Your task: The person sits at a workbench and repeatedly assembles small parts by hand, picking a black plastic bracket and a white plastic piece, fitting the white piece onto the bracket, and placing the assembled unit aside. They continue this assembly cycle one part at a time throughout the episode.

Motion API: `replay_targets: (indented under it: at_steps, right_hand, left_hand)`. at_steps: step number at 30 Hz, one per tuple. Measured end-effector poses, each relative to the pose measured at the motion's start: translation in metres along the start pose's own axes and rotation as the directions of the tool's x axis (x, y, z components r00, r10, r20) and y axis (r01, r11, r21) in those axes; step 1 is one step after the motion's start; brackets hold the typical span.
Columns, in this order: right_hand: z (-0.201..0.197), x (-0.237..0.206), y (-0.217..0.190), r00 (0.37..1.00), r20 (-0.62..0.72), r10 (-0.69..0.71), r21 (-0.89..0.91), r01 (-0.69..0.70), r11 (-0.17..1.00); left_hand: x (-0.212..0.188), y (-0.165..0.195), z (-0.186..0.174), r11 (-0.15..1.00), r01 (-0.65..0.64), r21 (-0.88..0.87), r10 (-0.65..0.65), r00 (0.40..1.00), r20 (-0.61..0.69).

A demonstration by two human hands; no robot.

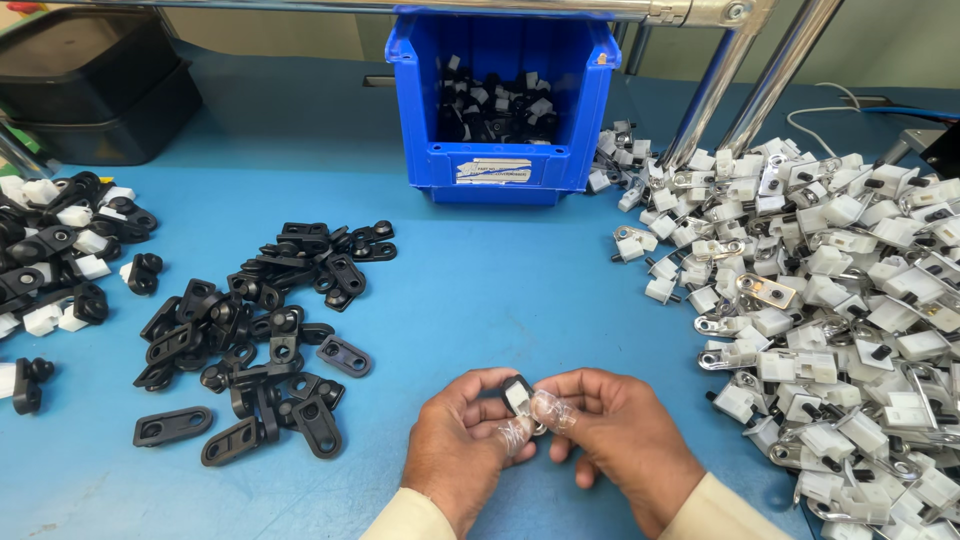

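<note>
I see left hand (462,440) and right hand (612,432) both pinching small black-and-white clip part (518,394), grip closed on it, above blue desk (500,290); black brackets (255,330) left, white assemblies (840,300) right.

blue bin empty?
No: the blue bin at the back of the table holds a heap of small black and white parts.

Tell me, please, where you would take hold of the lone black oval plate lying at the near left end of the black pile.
Take the black oval plate across its two long edges at the waist between its two holes, coming straight down from above. It lies flat on the blue table, apart from its neighbours, so both edges look free; the rounded ends would probably slip.
</note>
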State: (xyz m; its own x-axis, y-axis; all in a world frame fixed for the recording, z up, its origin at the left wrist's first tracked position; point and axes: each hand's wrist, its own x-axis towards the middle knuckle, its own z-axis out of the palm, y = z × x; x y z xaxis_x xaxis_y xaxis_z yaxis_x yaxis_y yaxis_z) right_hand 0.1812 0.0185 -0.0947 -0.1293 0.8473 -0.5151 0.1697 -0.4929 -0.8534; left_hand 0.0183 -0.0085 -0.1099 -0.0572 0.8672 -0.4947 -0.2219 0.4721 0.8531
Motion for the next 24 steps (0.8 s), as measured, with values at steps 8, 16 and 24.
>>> replay_targets:
  at_steps: [8,16,24]
  right_hand:
    - [-0.007,0.005,-0.002,0.996,0.062,0.061,0.034,-0.063,0.997]
    - [0.017,0.012,0.009,0.990,-0.141,0.004,0.156,0.018,0.988]
    - [0.013,-0.004,0.007,0.995,-0.084,0.045,0.194,-0.027,0.981]
  left_hand:
    - [0.000,0.005,0.000,0.999,0.024,-0.030,-0.024,1.000,0.006]
    - [-0.008,0.009,0.014,0.998,-0.016,-0.060,0.007,0.990,-0.141]
    - [-0.009,0.014,0.013,0.982,-0.002,-0.189,-0.016,0.996,-0.092]
